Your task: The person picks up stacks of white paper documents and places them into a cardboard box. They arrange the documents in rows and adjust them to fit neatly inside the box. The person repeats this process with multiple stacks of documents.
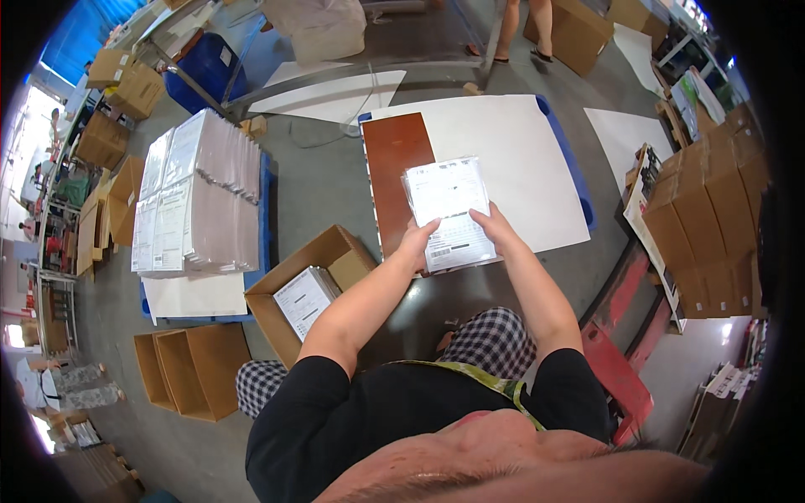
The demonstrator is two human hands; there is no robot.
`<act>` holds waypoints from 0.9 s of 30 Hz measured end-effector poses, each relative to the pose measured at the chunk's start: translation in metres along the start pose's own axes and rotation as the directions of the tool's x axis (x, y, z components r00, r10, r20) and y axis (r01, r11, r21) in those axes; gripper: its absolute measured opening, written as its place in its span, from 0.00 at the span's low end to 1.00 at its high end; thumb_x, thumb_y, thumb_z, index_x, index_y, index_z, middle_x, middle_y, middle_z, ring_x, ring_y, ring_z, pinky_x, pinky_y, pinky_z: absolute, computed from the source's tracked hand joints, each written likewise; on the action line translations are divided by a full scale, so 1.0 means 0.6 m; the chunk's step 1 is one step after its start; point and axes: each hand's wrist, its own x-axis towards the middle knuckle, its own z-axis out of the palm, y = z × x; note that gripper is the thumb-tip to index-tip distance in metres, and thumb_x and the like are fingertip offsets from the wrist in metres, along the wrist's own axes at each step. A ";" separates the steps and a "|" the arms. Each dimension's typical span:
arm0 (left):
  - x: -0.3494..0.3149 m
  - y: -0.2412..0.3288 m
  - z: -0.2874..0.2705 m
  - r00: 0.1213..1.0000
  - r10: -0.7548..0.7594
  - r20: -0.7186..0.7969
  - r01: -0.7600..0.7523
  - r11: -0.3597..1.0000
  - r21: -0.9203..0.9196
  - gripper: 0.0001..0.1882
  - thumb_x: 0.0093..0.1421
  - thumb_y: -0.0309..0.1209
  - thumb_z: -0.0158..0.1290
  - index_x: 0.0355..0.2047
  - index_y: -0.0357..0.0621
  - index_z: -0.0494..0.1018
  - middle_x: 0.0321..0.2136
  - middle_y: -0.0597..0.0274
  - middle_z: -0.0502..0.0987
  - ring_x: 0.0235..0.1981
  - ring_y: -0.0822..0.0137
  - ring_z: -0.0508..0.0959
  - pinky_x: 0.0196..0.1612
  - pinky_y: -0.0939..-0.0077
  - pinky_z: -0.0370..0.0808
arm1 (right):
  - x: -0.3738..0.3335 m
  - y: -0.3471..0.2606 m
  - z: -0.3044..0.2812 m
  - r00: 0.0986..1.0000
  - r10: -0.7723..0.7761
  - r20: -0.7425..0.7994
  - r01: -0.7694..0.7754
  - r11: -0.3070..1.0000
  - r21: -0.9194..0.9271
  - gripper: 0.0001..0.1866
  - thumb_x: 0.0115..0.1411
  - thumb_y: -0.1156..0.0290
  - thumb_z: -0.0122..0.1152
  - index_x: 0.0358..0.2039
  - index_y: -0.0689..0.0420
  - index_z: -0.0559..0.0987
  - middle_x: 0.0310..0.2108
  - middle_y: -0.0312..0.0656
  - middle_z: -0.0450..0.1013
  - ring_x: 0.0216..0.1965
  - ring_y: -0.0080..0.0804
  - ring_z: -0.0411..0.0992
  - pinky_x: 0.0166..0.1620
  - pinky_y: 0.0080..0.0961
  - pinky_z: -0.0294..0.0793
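Between my two hands is a stack of plastic-wrapped printed packets (453, 189), white with a label and barcode on top. My left hand (417, 241) grips its left edge with the thumb on top. On the opposite edge, my right hand (495, 228) holds it the same way, fingers underneath or at the side and partly hidden. The stack is over a reddish-brown board (390, 176) and a white sheet (511, 142). Left of my left forearm, an open cardboard box (267, 289) contains similar packets (303, 300).
Tall piles of wrapped packets (197, 197) stand on a blue pallet (267, 201) at the left. Empty cartons (201, 369) sit on the floor below them. Stacked brown boxes (704, 218) and a red pallet jack (616, 377) are at the right. Another person's legs (541, 29) show at the far side.
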 end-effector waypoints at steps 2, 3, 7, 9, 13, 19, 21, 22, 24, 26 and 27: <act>-0.006 0.008 0.017 0.997 0.077 0.004 -0.077 0.993 0.089 0.30 0.61 0.21 0.50 0.61 0.39 0.51 0.55 0.48 0.66 0.54 0.52 0.70 0.54 0.54 0.72 | -0.008 -0.011 -0.006 0.998 -0.053 0.027 0.054 0.998 -0.022 0.34 0.58 0.71 0.60 0.61 0.65 0.57 0.55 0.53 0.66 0.55 0.39 0.67 0.56 0.33 0.68; -0.013 0.014 0.026 0.994 0.114 0.003 -0.113 0.985 0.134 0.31 0.60 0.20 0.51 0.61 0.39 0.51 0.54 0.48 0.66 0.54 0.52 0.70 0.54 0.54 0.72 | -0.015 -0.016 -0.008 0.997 -0.071 0.029 0.070 0.997 0.021 0.34 0.58 0.71 0.60 0.61 0.65 0.57 0.54 0.52 0.66 0.55 0.39 0.67 0.56 0.33 0.67; -0.021 0.028 0.029 0.958 0.216 0.190 -0.259 0.933 0.249 0.38 0.53 0.20 0.58 0.61 0.41 0.50 0.55 0.52 0.66 0.56 0.55 0.68 0.57 0.59 0.68 | -0.045 -0.015 -0.016 0.970 -0.242 0.000 0.240 0.961 0.139 0.36 0.53 0.73 0.64 0.60 0.63 0.58 0.53 0.49 0.66 0.55 0.37 0.66 0.57 0.34 0.65; -0.046 0.043 0.043 0.936 0.298 0.187 -0.351 0.813 0.464 0.48 0.48 0.22 0.63 0.63 0.40 0.45 0.57 0.51 0.61 0.59 0.56 0.63 0.61 0.61 0.63 | -0.073 -0.026 -0.014 0.933 -0.359 -0.032 0.359 0.918 0.169 0.39 0.50 0.74 0.66 0.60 0.63 0.58 0.53 0.47 0.66 0.55 0.37 0.65 0.57 0.35 0.65; -0.043 0.052 0.023 0.729 0.459 0.508 -0.655 0.250 0.714 0.59 0.40 0.29 0.70 0.65 0.38 0.41 0.59 0.45 0.54 0.62 0.51 0.57 0.64 0.62 0.57 | -0.079 -0.020 -0.053 0.900 -0.436 0.029 0.435 0.900 0.026 0.42 0.43 0.75 0.72 0.58 0.61 0.61 0.52 0.43 0.68 0.53 0.34 0.66 0.56 0.33 0.66; 0.005 0.018 -0.045 0.882 0.306 0.357 -0.449 0.321 0.834 0.57 0.42 0.26 0.70 0.64 0.35 0.40 0.60 0.47 0.55 0.62 0.56 0.59 0.63 0.65 0.59 | -0.050 0.053 -0.071 0.969 -0.211 0.132 0.242 0.917 -0.316 0.23 0.46 0.77 0.70 0.44 0.61 0.75 0.39 0.38 0.76 0.42 0.27 0.72 0.47 0.27 0.72; 0.007 0.015 -0.057 0.856 0.304 0.417 -0.508 0.349 0.788 0.63 0.40 0.26 0.71 0.66 0.40 0.35 0.62 0.44 0.51 0.64 0.52 0.55 0.64 0.64 0.57 | -0.038 0.060 -0.076 0.972 -0.170 0.161 0.222 0.888 -0.403 0.24 0.47 0.76 0.70 0.46 0.61 0.74 0.39 0.38 0.75 0.43 0.27 0.72 0.47 0.27 0.71; 0.008 0.013 -0.061 0.841 0.304 0.447 -0.536 0.363 0.762 0.67 0.38 0.26 0.71 0.67 0.42 0.32 0.64 0.43 0.49 0.65 0.51 0.53 0.65 0.64 0.56 | -0.030 0.061 -0.080 0.970 -0.173 0.169 0.230 0.874 -0.428 0.24 0.48 0.76 0.70 0.47 0.61 0.74 0.39 0.38 0.75 0.42 0.27 0.72 0.48 0.27 0.71; -0.013 0.017 -0.042 0.867 0.223 0.446 -0.486 0.580 0.654 0.70 0.38 0.25 0.71 0.67 0.44 0.27 0.65 0.43 0.47 0.66 0.51 0.51 0.65 0.65 0.55 | -0.035 0.069 -0.083 0.984 -0.104 0.144 0.155 0.898 -0.412 0.25 0.48 0.76 0.68 0.49 0.61 0.72 0.40 0.38 0.75 0.43 0.28 0.72 0.49 0.28 0.69; -0.014 0.004 -0.038 0.860 0.215 0.463 -0.486 0.621 0.615 0.73 0.38 0.21 0.70 0.66 0.46 0.19 0.66 0.45 0.45 0.67 0.53 0.49 0.66 0.65 0.53 | -0.046 0.083 -0.069 0.986 -0.143 0.091 0.156 0.975 -0.161 0.24 0.48 0.77 0.67 0.48 0.61 0.73 0.41 0.38 0.75 0.43 0.28 0.71 0.50 0.28 0.69; -0.012 -0.008 -0.037 0.835 0.292 0.467 -0.546 0.552 0.630 0.72 0.38 0.21 0.70 0.66 0.46 0.21 0.65 0.45 0.46 0.67 0.53 0.51 0.66 0.65 0.54 | -0.057 0.083 -0.058 0.986 -0.155 0.054 0.157 0.987 -0.036 0.24 0.48 0.78 0.67 0.47 0.62 0.74 0.42 0.38 0.75 0.44 0.27 0.71 0.50 0.28 0.69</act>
